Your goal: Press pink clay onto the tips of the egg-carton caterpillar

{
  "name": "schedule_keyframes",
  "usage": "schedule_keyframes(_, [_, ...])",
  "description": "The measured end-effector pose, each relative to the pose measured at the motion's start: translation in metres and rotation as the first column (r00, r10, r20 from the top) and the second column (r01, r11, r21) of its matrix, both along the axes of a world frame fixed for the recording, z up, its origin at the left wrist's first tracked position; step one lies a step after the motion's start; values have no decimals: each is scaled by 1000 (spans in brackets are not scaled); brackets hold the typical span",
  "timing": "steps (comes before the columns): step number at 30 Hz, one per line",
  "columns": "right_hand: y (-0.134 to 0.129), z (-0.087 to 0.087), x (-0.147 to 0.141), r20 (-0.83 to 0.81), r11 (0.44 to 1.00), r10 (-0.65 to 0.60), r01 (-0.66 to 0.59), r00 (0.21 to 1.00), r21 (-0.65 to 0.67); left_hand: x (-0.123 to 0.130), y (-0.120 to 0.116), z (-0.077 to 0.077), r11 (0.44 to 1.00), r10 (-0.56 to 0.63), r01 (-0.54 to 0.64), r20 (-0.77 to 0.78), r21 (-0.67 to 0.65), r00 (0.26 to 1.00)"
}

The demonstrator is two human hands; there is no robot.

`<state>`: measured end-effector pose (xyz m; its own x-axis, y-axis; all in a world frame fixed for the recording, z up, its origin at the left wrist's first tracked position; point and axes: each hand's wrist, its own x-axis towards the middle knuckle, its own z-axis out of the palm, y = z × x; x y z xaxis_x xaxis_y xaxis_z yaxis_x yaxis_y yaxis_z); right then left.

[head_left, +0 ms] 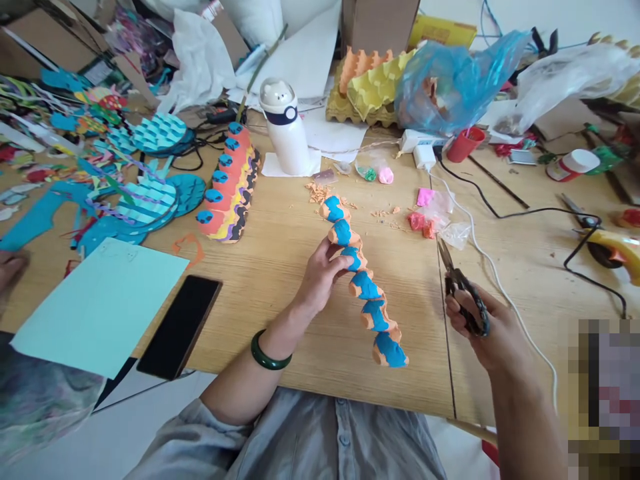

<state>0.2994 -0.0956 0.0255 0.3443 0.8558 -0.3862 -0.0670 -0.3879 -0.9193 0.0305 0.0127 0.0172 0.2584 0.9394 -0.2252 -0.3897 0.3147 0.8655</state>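
In my left hand (323,273) is a strip of orange egg carton (367,287), its row of bumps covered with blue clay. It slants across the front of the table, and my fingers pinch its upper left side. My right hand (493,327) grips a pair of dark-handled scissors (465,293), blades pointing up and away from the strip. Small orange scraps (320,193) lie just beyond the strip's far end. A longer carton piece (227,190) in orange, yellow, purple and black, with blue dots, rests to the left.
A black phone (180,327) and a pale green sheet (100,307) lie at the left front. Behind stand a white bottle (293,143) and stacked egg cartons (375,83). A white cable (493,267) runs down the right side. Another person's hand (10,270) shows at the left edge.
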Motion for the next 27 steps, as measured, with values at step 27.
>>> schedule_keyframes(27, [60,6,-28,848,572,361,-810,389,128,1,-10,0,993,25,-16,-82,115,996])
